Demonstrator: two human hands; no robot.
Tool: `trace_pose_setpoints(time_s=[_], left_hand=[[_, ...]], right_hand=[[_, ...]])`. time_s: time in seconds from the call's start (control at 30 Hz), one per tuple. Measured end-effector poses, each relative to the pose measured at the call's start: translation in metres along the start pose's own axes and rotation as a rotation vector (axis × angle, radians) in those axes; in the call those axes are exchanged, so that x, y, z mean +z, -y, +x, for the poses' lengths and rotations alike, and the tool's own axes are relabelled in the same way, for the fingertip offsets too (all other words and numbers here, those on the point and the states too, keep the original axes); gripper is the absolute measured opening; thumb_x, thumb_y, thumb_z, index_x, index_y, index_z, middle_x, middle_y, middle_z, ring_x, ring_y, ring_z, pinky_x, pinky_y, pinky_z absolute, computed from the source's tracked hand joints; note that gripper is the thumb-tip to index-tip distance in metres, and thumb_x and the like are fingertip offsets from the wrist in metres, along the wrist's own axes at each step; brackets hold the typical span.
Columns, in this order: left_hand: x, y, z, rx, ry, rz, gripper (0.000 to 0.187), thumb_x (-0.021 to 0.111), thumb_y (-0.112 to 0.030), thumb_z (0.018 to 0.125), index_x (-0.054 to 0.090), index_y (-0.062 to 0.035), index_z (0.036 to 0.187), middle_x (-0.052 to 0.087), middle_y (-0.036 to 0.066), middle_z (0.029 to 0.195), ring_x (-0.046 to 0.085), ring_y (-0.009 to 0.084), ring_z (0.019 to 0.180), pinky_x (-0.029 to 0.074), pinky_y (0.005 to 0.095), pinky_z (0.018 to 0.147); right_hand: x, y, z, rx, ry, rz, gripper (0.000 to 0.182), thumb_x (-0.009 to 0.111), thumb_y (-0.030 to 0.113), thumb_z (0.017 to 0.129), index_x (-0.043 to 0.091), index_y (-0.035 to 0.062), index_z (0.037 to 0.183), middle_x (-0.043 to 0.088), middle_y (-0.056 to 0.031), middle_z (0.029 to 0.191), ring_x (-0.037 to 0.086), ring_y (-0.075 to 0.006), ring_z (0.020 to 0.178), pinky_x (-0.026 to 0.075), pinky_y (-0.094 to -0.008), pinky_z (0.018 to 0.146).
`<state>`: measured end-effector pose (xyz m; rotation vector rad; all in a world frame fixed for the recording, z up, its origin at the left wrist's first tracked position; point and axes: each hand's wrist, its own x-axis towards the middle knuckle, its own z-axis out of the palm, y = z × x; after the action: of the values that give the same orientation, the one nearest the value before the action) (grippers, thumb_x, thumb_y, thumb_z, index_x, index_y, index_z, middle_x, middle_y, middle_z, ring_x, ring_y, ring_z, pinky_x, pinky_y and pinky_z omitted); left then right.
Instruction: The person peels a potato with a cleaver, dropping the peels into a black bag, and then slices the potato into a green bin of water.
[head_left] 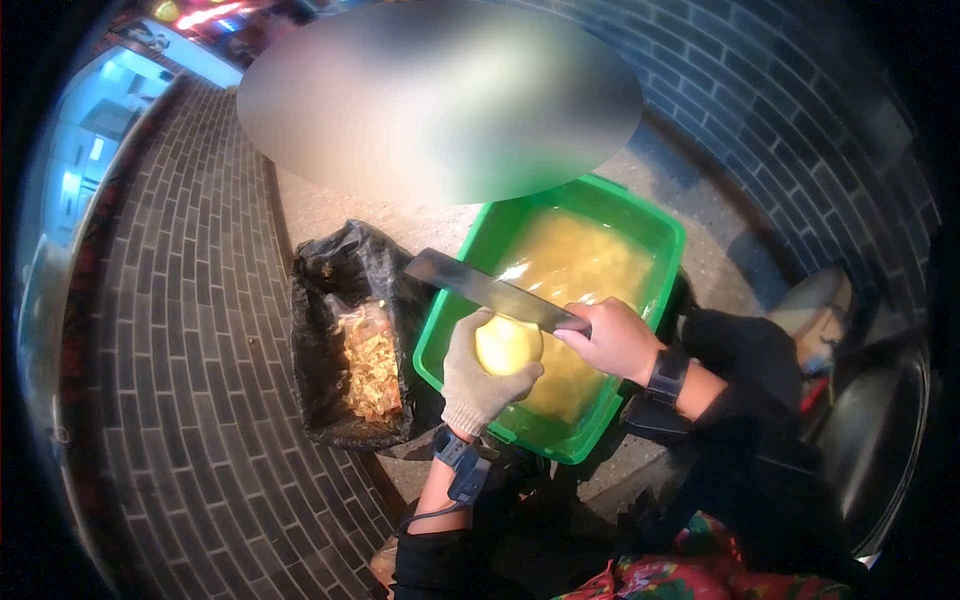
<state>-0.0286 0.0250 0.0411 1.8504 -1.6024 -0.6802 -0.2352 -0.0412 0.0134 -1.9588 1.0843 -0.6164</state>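
My left hand (468,388), in a pale knitted glove, is wrapped round a smooth, pale yellow peeled potato (507,346). In my bare right hand (622,342) is the handle of a wide-bladed cleaver (490,296). Its blade points up and left, its edge right at the top of the potato. Both hands are over a green plastic tub (432,343) of cloudy yellowish water (575,255), with pale yellow pieces showing in it. Left of the tub stands a container lined with a black plastic bag (345,243), with pale peelings (370,375) inside.
A dark brick wall (190,300) rises at the left, and another brick wall (800,110) at the upper right. Large round pans (868,450) lean at the right edge. A blurred patch covers the area beyond the tub, over the speckled floor (330,207).
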Motion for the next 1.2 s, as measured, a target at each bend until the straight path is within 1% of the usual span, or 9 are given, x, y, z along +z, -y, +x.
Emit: trace_pose_setpoints(time_s=[0.3,0.47,0.77,0.9,0.97,1.0,1.1,1.17,1.2], left_hand=[[0.029,0.012,-0.008,-0.208,-0.013,-0.753,0.08,0.087,-0.018,0.065,0.044,-0.0013,0.13,0.057,0.012,0.117,0.057,0.0205,0.106,0.05,0.033,0.091],[0.043,0.007,-0.012,-0.305,-0.102,-0.641,0.078,0.087,-0.018,0.065,0.045,-0.0005,0.129,0.057,0.014,0.117,0.058,0.0203,0.106,0.051,0.0329,0.09],[0.041,0.02,-0.003,-0.088,-0.023,-0.501,0.08,0.086,-0.019,0.063,0.046,-0.0034,0.131,0.056,0.014,0.121,0.057,0.0227,0.108,0.049,0.0359,0.094],[0.03,0.031,0.002,-0.249,0.092,-1.247,0.073,0.078,-0.02,0.069,0.046,-0.0067,0.133,0.056,0.013,0.126,0.057,0.0264,0.113,0.048,0.0399,0.097],[0.017,0.04,0.005,-0.407,0.2,-1.6,0.066,0.07,-0.025,0.074,0.047,-0.0054,0.133,0.057,0.012,0.127,0.057,0.0284,0.115,0.049,0.0434,0.097],[0.012,0.037,0.005,-0.437,0.169,-1.617,0.066,0.07,-0.028,0.075,0.048,-0.0033,0.132,0.058,0.013,0.127,0.058,0.0284,0.115,0.049,0.0448,0.097],[0.011,0.069,0.006,-0.253,0.27,-0.923,0.066,0.068,-0.03,0.078,0.047,-0.0015,0.134,0.057,0.014,0.129,0.058,0.0284,0.115,0.05,0.0438,0.095],[0.011,0.053,0.005,-0.503,0.265,-1.659,0.063,0.069,-0.026,0.079,0.047,-0.0014,0.133,0.058,0.014,0.125,0.059,0.0265,0.112,0.051,0.0408,0.093],[0.014,0.052,0.004,-0.504,0.267,-1.658,0.063,0.069,-0.026,0.079,0.047,-0.0014,0.133,0.058,0.014,0.125,0.059,0.0265,0.112,0.051,0.0408,0.093]], right_hand=[[0.019,0.009,-0.006,0.045,-0.116,-0.003,0.02,0.066,0.021,0.086,0.067,0.0015,0.089,0.062,-0.0211,0.07,0.062,-0.0401,0.067,0.049,-0.0422,0.06],[0.036,0.001,-0.01,0.18,-0.197,-0.036,0.018,0.062,0.018,0.087,0.066,0.0012,0.092,0.06,-0.023,0.068,0.061,-0.0421,0.068,0.049,-0.0439,0.06],[0.031,-0.025,0.004,0.243,-0.284,0.1,0.025,0.062,0.022,0.086,0.066,-0.0024,0.091,0.066,-0.0227,0.078,0.066,-0.0395,0.076,0.051,-0.0467,0.07],[0.016,-0.018,0.002,0.243,-0.24,0.279,0.026,0.064,0.023,0.085,0.067,-0.0016,0.093,0.068,-0.0209,0.079,0.067,-0.0371,0.076,0.052,-0.043,0.07],[0.006,-0.015,0.002,0.193,-0.096,0.24,0.029,0.065,0.014,0.086,0.064,-0.005,0.107,0.072,-0.0167,0.086,0.071,-0.0234,0.078,0.053,-0.0326,0.073],[0.004,-0.014,0.001,0.194,-0.095,0.241,0.029,0.065,0.014,0.086,0.064,-0.005,0.107,0.072,-0.0167,0.086,0.071,-0.0234,0.078,0.053,-0.0326,0.073],[0.0,-0.009,0.0,0.141,-0.052,0.214,0.027,0.066,0.016,0.086,0.066,-0.005,0.103,0.072,-0.0173,0.086,0.07,-0.023,0.075,0.053,-0.0316,0.071],[-0.006,0.0,-0.001,0.118,-0.029,0.242,0.025,0.066,0.017,0.086,0.068,-0.0041,0.099,0.072,-0.017,0.083,0.07,-0.0231,0.073,0.053,-0.0316,0.069],[-0.006,0.002,-0.001,0.12,-0.03,0.242,0.025,0.066,0.017,0.086,0.068,-0.0041,0.099,0.072,-0.017,0.083,0.07,-0.0231,0.073,0.053,-0.0316,0.069]])
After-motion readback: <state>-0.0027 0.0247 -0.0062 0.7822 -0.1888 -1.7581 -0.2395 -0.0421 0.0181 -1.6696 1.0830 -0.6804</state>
